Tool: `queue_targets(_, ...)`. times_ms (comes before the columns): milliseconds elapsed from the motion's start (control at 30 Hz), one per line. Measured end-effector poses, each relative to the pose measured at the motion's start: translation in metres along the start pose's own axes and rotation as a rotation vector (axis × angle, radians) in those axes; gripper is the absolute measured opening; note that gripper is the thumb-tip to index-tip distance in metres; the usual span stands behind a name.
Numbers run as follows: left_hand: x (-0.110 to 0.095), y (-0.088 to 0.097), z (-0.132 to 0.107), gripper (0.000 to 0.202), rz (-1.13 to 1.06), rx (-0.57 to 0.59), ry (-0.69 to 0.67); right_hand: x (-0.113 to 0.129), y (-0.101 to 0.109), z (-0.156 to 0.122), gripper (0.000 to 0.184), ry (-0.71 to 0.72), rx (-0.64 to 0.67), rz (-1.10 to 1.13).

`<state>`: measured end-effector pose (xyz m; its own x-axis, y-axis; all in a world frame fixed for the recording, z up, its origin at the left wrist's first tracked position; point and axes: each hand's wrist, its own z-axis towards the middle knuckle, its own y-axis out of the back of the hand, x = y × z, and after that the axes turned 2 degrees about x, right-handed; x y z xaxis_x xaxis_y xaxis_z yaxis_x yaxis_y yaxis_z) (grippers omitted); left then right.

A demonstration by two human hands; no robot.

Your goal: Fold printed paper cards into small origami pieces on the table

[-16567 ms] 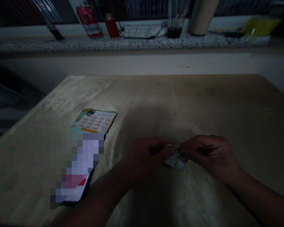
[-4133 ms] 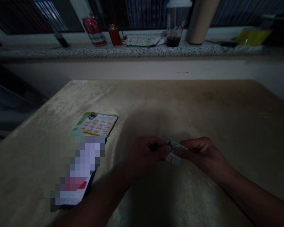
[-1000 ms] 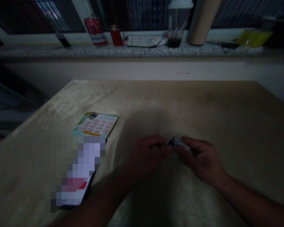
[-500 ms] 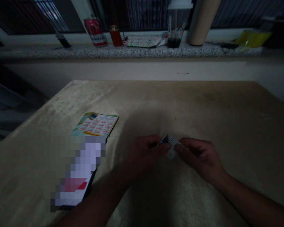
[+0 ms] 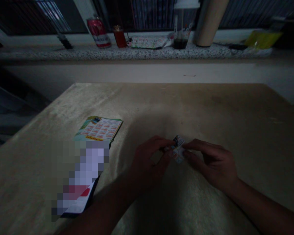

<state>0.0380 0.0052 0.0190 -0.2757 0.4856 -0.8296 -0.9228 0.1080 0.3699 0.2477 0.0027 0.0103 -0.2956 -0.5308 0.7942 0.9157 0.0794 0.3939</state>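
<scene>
dim counter [image 5: 198,101]: left hand [image 5: 148,160] pinches folded paper [image 5: 178,154]; right hand [image 5: 215,161] nearly closed at its edge, grip unclear; likely mid-fold, wanting creasing.

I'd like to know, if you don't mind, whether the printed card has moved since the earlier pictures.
No; the printed card keeps its place relative to the table's far-left corner.
</scene>
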Motion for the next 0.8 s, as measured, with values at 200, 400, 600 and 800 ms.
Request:
queue_targets(200, 0.0008, -0.0003, 0.0001, 0.02, 0.101, -0.018, -0.004, 0.0, 0.0007, 0.0017, 0.028, 0.062, 0.003, -0.043)
queue_targets(400, 0.0024, 0.0008, 0.0014, 0.017, 0.22, -0.003, -0.033, -0.0005, 0.0014, 0.0045, 0.031, 0.242, -0.033, -0.19)
queue_targets(600, 0.0036, -0.0015, -0.0014, 0.013, 0.345, -0.03, -0.109, -0.0004, 0.0034, 0.0084, 0.031, 0.393, -0.034, -0.285)
queue_targets(800, 0.0075, -0.0016, -0.0035, 0.015, 0.408, -0.065, -0.176, -0.0022, 0.007, 0.008, 0.032, 0.435, 0.027, -0.337)
